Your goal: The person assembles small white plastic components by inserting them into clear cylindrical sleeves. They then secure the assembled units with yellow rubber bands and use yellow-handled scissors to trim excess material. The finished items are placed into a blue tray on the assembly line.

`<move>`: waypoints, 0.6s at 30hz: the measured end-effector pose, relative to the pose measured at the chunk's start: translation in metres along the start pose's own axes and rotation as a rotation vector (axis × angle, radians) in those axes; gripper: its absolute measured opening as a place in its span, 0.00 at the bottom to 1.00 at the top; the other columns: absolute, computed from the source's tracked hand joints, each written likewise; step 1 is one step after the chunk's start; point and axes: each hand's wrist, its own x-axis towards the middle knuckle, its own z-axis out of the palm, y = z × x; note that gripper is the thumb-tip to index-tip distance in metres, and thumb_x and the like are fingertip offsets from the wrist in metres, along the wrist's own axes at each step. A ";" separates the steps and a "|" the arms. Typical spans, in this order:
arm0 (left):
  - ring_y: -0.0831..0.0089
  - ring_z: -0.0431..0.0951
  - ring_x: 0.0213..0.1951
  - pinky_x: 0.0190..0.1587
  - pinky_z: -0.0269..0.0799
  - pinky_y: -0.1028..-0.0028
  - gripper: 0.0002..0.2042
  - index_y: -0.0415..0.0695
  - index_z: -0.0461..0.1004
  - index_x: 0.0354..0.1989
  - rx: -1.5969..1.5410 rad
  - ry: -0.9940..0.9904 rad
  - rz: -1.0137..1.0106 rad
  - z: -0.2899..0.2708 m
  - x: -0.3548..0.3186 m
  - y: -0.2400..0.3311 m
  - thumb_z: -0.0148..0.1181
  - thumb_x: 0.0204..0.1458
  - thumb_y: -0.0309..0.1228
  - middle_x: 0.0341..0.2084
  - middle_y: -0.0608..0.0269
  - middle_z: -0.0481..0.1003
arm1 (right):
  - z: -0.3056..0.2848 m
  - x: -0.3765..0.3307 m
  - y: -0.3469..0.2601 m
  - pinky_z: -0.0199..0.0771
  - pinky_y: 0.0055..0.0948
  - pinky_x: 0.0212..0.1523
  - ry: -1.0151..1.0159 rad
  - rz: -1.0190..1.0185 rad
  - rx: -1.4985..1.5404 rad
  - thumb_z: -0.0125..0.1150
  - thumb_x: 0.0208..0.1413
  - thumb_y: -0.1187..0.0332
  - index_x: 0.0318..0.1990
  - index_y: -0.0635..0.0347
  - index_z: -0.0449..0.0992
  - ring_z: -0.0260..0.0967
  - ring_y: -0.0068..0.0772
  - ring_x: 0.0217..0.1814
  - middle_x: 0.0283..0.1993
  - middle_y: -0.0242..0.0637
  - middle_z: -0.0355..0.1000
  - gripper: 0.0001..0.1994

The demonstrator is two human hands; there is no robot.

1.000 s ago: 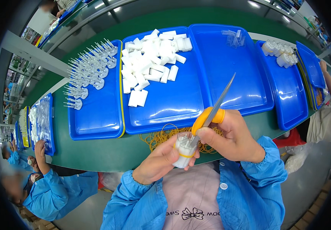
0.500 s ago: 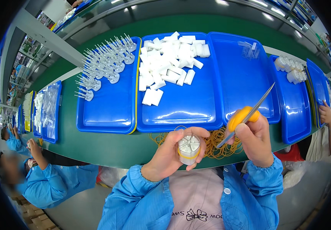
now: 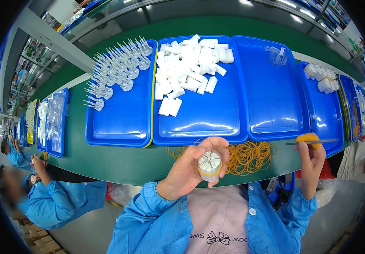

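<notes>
The left hand (image 3: 189,168) curls round the white bundle (image 3: 210,162) over the bench's (image 3: 106,165) near edge, likely so it won't drop; the right hand (image 3: 312,164) pinches the orange-handled tool (image 3: 308,138), toward the bench's right end.

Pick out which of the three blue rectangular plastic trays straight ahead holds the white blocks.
The middle blue tray: only it carries heaped white rectangular blocks; the left tray holds translucent pronged plastic pieces, the right tray a few clear flat pieces.

The left hand (image 3: 181,169) curled in a rounded grip over the near edge of the bench (image 3: 106,163), its sleeved forearm (image 3: 146,207) angled inward, while the right hand (image 3: 312,164) gripped well apart, farther right.
</notes>
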 end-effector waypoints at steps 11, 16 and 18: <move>0.67 0.72 0.34 0.25 0.71 0.71 0.30 0.43 0.63 0.55 -0.047 0.044 -0.089 0.003 0.005 -0.005 0.25 0.60 0.56 0.37 0.59 0.71 | -0.025 -0.026 0.058 0.67 0.29 0.37 0.177 -0.087 -0.778 0.55 0.50 0.80 0.38 0.67 0.74 0.68 0.35 0.35 0.37 0.40 0.69 0.08; 0.65 0.71 0.38 0.43 0.73 0.60 0.33 0.40 0.60 0.58 -0.223 0.002 -0.167 0.018 0.009 -0.005 0.22 0.61 0.55 0.38 0.59 0.70 | 0.018 -0.017 -0.017 0.68 0.31 0.45 -0.007 -0.201 0.009 0.69 0.36 0.66 0.44 0.63 0.74 0.69 0.37 0.43 0.41 0.41 0.70 0.23; 0.67 0.72 0.40 0.50 0.69 0.61 0.32 0.42 0.61 0.57 -0.298 -0.043 -0.231 0.019 0.012 -0.008 0.22 0.60 0.56 0.38 0.59 0.70 | 0.039 -0.014 -0.043 0.59 0.40 0.56 -0.295 -0.349 -0.018 0.75 0.28 0.58 0.54 0.62 0.69 0.60 0.45 0.57 0.53 0.43 0.63 0.39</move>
